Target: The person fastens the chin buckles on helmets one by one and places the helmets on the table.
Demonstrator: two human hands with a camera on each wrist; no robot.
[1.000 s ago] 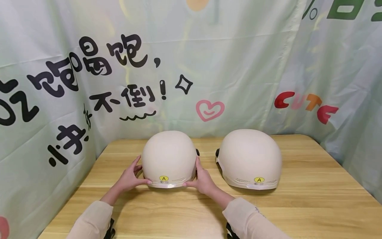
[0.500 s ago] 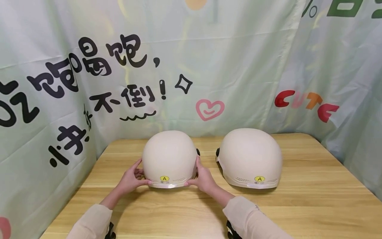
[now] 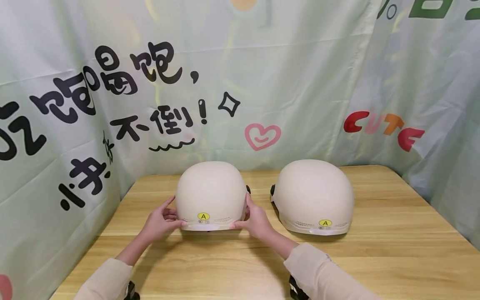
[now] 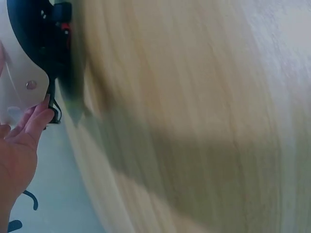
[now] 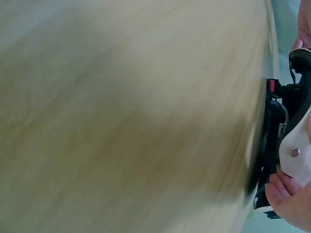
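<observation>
A cream helmet [image 3: 210, 191] with a yellow "A" sticker is held between both hands at the left middle of the table. My left hand [image 3: 161, 221] grips its left side, thumb on the front rim and fingers curled under the edge. On the opposite side, my right hand [image 3: 258, 218] grips the rim the same way. In the left wrist view, fingertips hook beneath the shell's side flap [image 4: 29, 85] beside the dark lining. The right wrist view shows the black underside straps and a red buckle piece [image 5: 272, 86] close over the wood.
A matching cream helmet [image 3: 315, 193] stands on the wooden table [image 3: 232, 266] just right of the held one. Behind and along both sides hangs a pale green printed curtain [image 3: 300, 91], close to the table's far edge.
Both hands have raised the left helmet slightly, its rim now higher and its sticker further up. The right helmet stays in place on the table.
</observation>
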